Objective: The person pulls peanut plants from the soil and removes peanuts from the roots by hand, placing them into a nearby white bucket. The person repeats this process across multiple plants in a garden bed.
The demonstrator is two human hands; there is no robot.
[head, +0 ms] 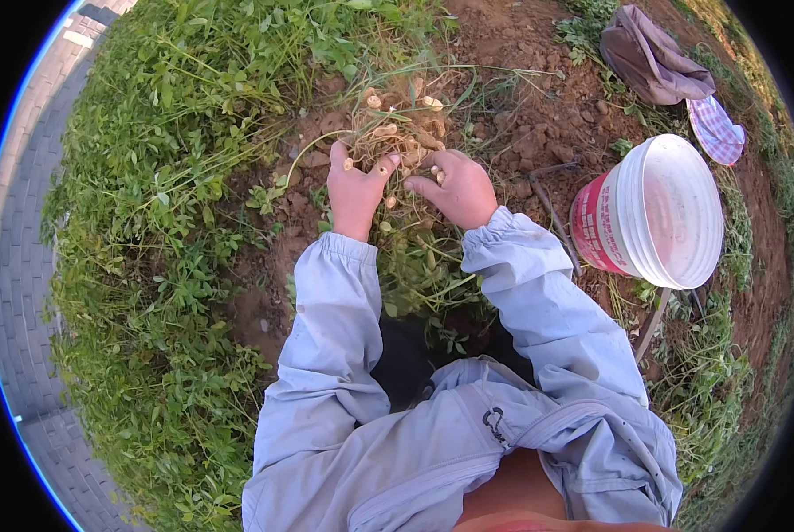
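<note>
A peanut plant's root cluster (pixel 403 136), hung with several pale peanut pods, lies between my hands over reddish soil. My left hand (pixel 359 186) is at its left side, with thumb and fingers among the roots and pods close to the fingertips. On the right, my right hand (pixel 457 186) has its fingers curled at the roots, with small pods showing between thumb and forefinger. Whether either hand grips a pod firmly is unclear. Below the cluster, the plant's leafy stems (pixel 427 266) reach down between my forearms.
A white plastic bucket (pixel 676 213) with a red printed label stands at right, beside a thin metal rod (pixel 553 213). Beyond it lie a brown cloth (pixel 650 60) and a checked cloth (pixel 716 130). Dense green plants (pixel 157 266) cover the left, bordering grey paving (pixel 21 266).
</note>
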